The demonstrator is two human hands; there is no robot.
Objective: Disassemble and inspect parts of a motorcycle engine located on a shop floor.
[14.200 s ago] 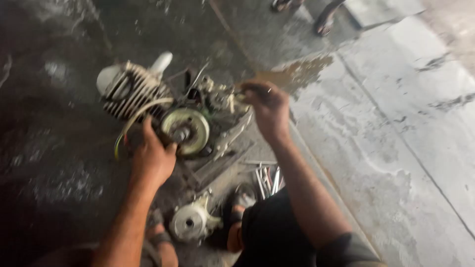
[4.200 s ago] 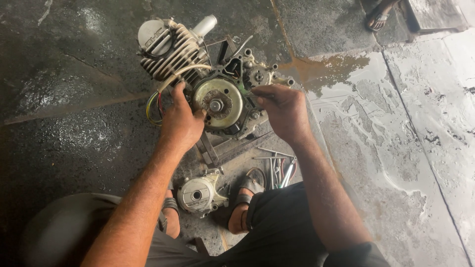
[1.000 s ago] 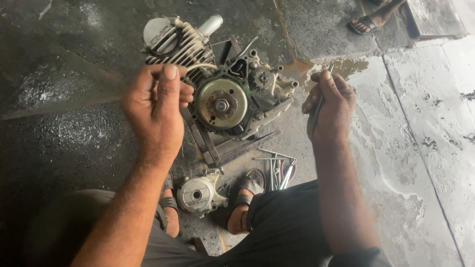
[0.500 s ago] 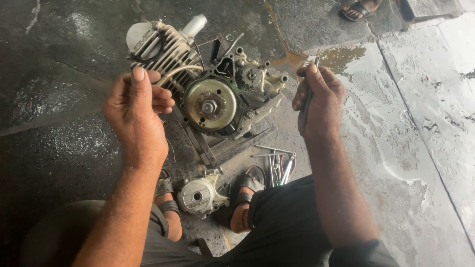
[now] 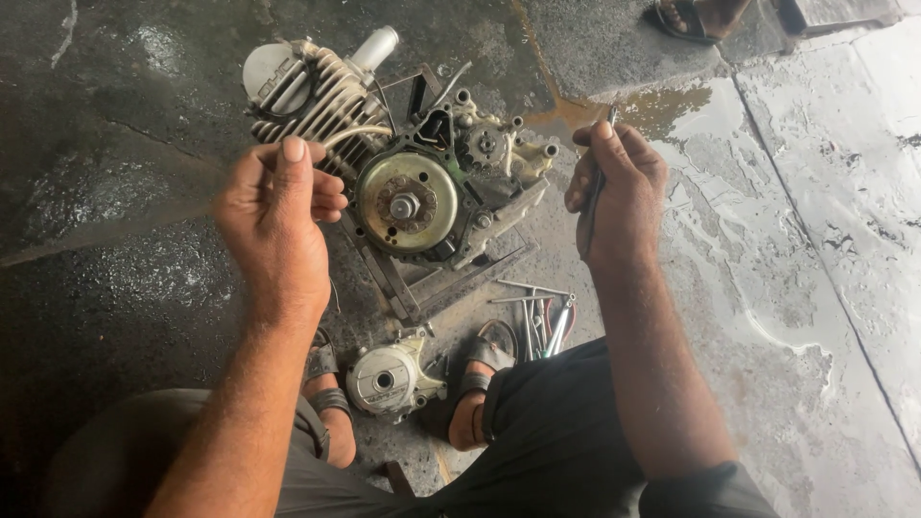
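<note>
Grey cast metal, oily: one engine (image 5: 413, 173) lies on the wet concrete floor (image 5: 787, 288), between my two raised hands and just ahead of my feet. I judge it heavy and rigid, greasy all over, so slippery to bare skin. The finned cylinder (image 5: 321, 96) and the case edges look like the surest places to take hold of it; the round flywheel (image 5: 408, 203) at its middle I judge likely to turn under a grip.

Left hand (image 5: 278, 216): lifted over the engine's finned side, fingers curled in, thumb up. Whether it pinches some small part I cannot tell.

Right hand (image 5: 614, 192): closed round one slim dark tool (image 5: 593, 192), held upright, its tip showing above the fist. I judge the tool light, stiff and easy to hold along the shank.

Count of the rest:
- one loose side cover (image 5: 389, 379), pale metal, lying between my feet;
- two sandals (image 5: 480, 369), one on each foot;
- a small heap of hand tools (image 5: 542, 321) beside my right foot, several thin shafts, number not clear;
- one other person's sandalled foot (image 5: 696, 17) at the top edge, well apart from the engine.
</note>
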